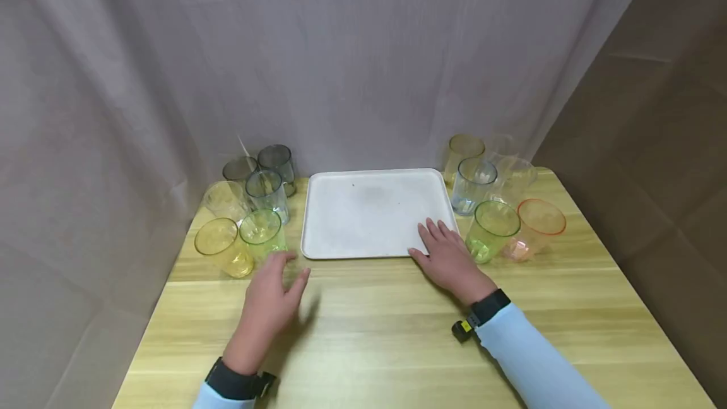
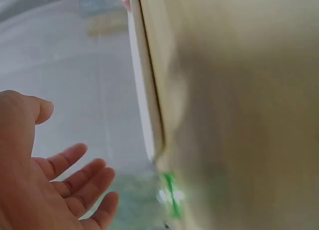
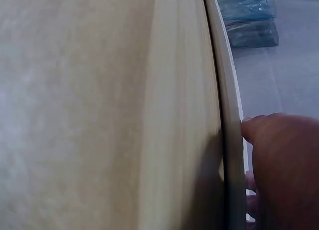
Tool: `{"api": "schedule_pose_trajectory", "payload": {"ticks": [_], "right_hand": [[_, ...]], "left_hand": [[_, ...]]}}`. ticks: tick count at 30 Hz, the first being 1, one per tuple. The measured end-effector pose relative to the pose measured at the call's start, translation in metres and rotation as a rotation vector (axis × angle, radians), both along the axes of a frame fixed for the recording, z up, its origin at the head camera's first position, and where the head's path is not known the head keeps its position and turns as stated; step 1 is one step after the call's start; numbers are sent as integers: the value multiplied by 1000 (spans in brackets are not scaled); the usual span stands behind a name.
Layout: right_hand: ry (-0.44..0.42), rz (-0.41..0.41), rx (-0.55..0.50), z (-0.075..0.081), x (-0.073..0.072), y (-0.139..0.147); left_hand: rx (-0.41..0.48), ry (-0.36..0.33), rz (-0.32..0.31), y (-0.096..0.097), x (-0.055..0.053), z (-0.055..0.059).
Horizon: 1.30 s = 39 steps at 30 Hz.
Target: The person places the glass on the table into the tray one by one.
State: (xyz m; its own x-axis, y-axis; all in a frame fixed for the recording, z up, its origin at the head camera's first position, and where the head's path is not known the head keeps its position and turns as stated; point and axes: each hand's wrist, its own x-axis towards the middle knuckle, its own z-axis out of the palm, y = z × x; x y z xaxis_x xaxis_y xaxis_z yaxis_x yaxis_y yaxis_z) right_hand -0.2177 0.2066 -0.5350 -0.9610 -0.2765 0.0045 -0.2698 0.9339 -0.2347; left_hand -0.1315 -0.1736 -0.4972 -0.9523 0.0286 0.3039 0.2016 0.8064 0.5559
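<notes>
A white rectangular tray (image 1: 375, 213) lies on the wooden table (image 1: 363, 333). My right hand (image 1: 451, 264) rests over its near right corner with the fingers spread forward; in the right wrist view its thumb (image 3: 279, 140) lies at the tray's rim (image 3: 232, 100). My left hand (image 1: 269, 305) is held above the table in front of the tray's left end, fingers loosely bent and thumb apart, nothing between them. Closest to it is a clear green cup (image 1: 262, 235), partly behind the fingertips in the head view. A yellow cup (image 1: 221, 248) stands just left of that cup.
Behind the left cups are a bluish cup (image 1: 267, 191), a clear cup (image 1: 226, 201) and dark grey cups (image 1: 278, 163). Right of the tray stand a green cup (image 1: 491, 232), an orange-rimmed cup (image 1: 536, 226), a bluish cup (image 1: 471, 188) and several others. A grey curtain (image 1: 363, 62) hangs behind the table.
</notes>
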Motion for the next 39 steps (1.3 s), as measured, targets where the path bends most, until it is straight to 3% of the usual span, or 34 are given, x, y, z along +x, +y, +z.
{"api": "schedule_pose_trajectory", "payload": {"ticks": [9,15,19,22,27,33,39], "right_hand": [[8,-13,1,7,2,3],[21,2,-3,8,1,1],[21,9,1,7,0,-1],[25,13,1,5,-3,-2],[14,14,5,3,-4,-3],[1,5,3,4,-2,-4],[-8,5,9,1,-2,-3]], "left_hand": [[87,-7,195,-44,20,-12],[340,-96,417,-64,26,-15],[466,-42,504,-76,18,-20],[537,-5,496,-87,5,-24],[659,-29,410,-103,-15,-26],[603,-54,351,-107,-27,-21],[606,-71,371,-104,-25,-22]]}}
